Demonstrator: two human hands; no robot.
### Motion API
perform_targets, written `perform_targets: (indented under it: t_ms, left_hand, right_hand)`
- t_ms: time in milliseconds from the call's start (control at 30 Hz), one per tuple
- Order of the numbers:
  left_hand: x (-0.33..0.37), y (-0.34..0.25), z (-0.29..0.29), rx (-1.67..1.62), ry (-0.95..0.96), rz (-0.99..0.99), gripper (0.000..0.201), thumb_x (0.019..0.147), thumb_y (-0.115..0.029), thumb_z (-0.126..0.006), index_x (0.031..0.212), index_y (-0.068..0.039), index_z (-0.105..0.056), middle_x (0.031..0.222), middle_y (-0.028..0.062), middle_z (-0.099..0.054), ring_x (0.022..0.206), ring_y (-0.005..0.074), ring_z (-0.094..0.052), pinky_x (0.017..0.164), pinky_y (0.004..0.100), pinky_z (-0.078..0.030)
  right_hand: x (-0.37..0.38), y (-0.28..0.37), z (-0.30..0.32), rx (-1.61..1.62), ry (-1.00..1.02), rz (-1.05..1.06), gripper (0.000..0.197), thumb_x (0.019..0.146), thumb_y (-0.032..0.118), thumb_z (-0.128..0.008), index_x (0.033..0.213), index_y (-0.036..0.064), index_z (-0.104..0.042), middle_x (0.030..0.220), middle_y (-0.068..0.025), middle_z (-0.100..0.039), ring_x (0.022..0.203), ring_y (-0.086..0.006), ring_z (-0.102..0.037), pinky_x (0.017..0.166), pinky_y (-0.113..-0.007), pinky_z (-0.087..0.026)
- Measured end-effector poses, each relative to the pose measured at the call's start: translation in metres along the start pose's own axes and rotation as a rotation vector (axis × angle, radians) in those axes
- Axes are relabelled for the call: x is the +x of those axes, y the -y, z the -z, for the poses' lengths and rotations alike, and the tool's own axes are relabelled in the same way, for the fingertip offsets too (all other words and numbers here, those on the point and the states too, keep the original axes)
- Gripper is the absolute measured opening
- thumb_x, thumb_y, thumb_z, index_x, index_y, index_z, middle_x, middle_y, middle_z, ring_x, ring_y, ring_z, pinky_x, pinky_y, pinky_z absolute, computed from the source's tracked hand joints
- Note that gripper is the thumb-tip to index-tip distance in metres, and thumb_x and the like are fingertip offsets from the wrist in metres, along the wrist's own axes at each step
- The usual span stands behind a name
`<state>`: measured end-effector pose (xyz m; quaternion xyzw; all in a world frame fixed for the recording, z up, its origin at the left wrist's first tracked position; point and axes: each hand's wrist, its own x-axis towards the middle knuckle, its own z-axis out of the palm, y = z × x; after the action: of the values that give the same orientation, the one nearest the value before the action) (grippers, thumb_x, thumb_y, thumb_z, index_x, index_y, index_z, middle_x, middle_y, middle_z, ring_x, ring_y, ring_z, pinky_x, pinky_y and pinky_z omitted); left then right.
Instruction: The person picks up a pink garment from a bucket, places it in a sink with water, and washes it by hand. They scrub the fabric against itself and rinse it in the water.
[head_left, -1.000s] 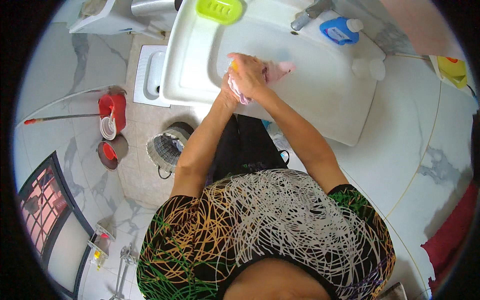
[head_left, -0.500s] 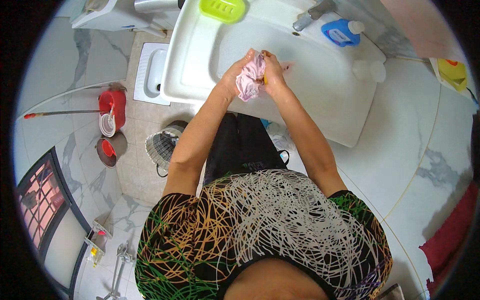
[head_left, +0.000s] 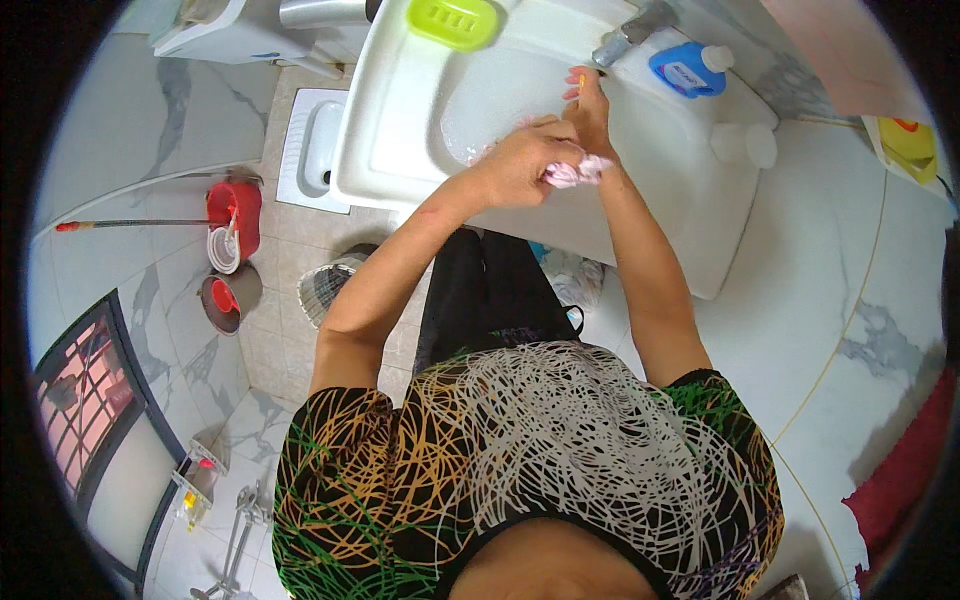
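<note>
My left hand (head_left: 525, 165) is closed around a bunched pink cloth (head_left: 577, 172), whose end sticks out against my right wrist. Over the basin, my right hand (head_left: 590, 108) reaches toward the metal faucet (head_left: 634, 34) with its fingers stretched out and apart. A small yellow spot shows at those fingers; I cannot make out what it is. Beneath both hands is the white sink (head_left: 660, 200), with water and some suds visible in its bowl.
A green soap dish (head_left: 455, 22) lies on the sink's far left rim. Along the right rim are a blue bottle (head_left: 688, 70) and a white container (head_left: 745, 145). On the floor at left are a squat toilet (head_left: 312, 150), a woven basket (head_left: 325, 290) and a red bucket (head_left: 235, 215).
My hands have come apart from holding the cloth together. The left has kept it and moved right, while the right has let go and moved up toward the faucet.
</note>
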<state>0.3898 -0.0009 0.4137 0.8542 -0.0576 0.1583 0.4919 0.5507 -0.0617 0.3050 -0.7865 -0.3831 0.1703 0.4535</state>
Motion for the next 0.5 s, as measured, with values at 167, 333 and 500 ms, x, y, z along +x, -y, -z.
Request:
perform_targets:
  t_ms: [167, 333, 500]
  left_hand:
    - [0.015, 0.017, 0.006, 0.013, -0.119, -0.053, 0.031, 0.055, 0.005, -0.056, 0.084, -0.003, -0.058, 0.093, 0.0108, -0.055, 0.093, 0.0310, -0.049, 0.080, 0.0389, -0.041]
    - [0.016, 0.043, 0.015, 0.273, -0.344, -0.056, 0.038, 0.053, 0.004, -0.054, 0.089, -0.007, -0.063, 0.102, 0.0122, -0.056, 0.098, 0.0328, -0.047, 0.082, 0.0386, -0.040]
    - [-0.001, 0.044, 0.021, 0.483, -0.284, 0.176, 0.041, 0.059, -0.005, -0.060, 0.100, -0.007, -0.058, 0.111, 0.0112, -0.053, 0.102, 0.0312, -0.046, 0.090, 0.0378, -0.035]
  right_hand:
    - [-0.005, 0.036, -0.009, 0.982, 0.663, 0.158, 0.039, 0.083, 0.019, -0.058, 0.115, 0.0028, -0.043, 0.100, -0.0142, -0.058, 0.088, -0.0241, -0.059, 0.082, -0.034, -0.050]
    - [-0.025, 0.072, -0.017, 1.475, 0.419, -0.824, 0.034, 0.089, 0.032, -0.052, 0.112, 0.0066, -0.049, 0.101, -0.0122, -0.060, 0.091, -0.0256, -0.059, 0.080, -0.036, -0.052]
    - [-0.033, 0.079, -0.003, 1.628, 0.121, -0.888, 0.040, 0.091, 0.042, -0.045, 0.112, 0.0092, -0.055, 0.110, -0.0108, -0.059, 0.096, -0.0247, -0.059, 0.078, -0.039, -0.053]
